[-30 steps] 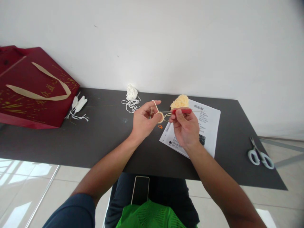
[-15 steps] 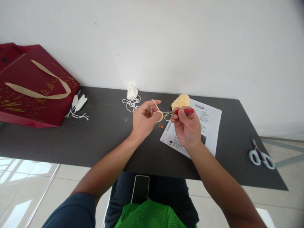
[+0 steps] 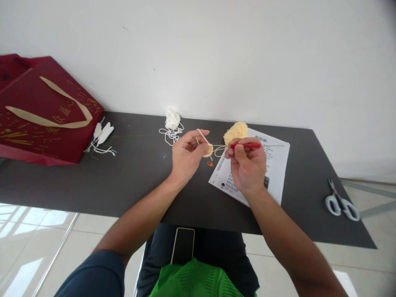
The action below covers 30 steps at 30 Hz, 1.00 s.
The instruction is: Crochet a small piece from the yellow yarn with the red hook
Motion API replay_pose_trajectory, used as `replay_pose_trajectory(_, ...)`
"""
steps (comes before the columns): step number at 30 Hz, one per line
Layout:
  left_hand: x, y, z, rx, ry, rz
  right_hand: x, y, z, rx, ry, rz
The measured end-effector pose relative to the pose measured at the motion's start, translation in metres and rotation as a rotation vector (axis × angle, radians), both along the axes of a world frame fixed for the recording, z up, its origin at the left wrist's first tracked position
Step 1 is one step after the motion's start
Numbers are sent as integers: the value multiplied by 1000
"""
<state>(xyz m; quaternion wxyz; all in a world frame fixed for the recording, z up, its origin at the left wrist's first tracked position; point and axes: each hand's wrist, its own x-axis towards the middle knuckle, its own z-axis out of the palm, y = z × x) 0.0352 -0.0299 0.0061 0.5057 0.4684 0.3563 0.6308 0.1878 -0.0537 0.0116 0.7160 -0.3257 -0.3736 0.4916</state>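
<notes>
My left hand (image 3: 188, 154) pinches a small pale-yellow crochet piece (image 3: 209, 151), with a strand of yarn looped over the raised index finger. In my right hand (image 3: 247, 165) is a crochet hook (image 3: 252, 145) with a red handle, gripped like a pencil. Its thin metal shaft points left toward the crochet piece; whether the tip sits in a stitch is too small to tell. Loose yarn runs between the hands. Behind the right hand lies a ball of pale-yellow yarn (image 3: 235, 132). An orange stitch marker (image 3: 210, 164) rests on the table below the crochet piece.
Under my right hand lies a printed sheet (image 3: 278, 161) on the dark table (image 3: 136, 177). White yarn (image 3: 172, 119) sits at the back, near white crocheted pieces (image 3: 103, 134) and a red gift bag (image 3: 46, 119). Scissors (image 3: 340, 202) lie far right. A phone (image 3: 183, 245) rests on my lap.
My right hand has moved slightly to the right with the crochet hook, drawing its handle farther from the crochet piece. My left hand stays nearly in place.
</notes>
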Motion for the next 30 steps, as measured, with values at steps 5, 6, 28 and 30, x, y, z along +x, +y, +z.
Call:
replay_pose_trajectory(5,0,1,-2,26,4,22,-2,-1,0,13,13,-14)
replay_pose_trajectory(6,0,1,-2,28,5,24,-3,-1,0,14,16,-18)
replay_pose_trajectory(28,2,-3,7,37,57,14,-6,-2,2,-149,70,54)
replay_pose_trajectory(30,2,-4,7,40,68,13,-6,-2,1,-181,76,70)
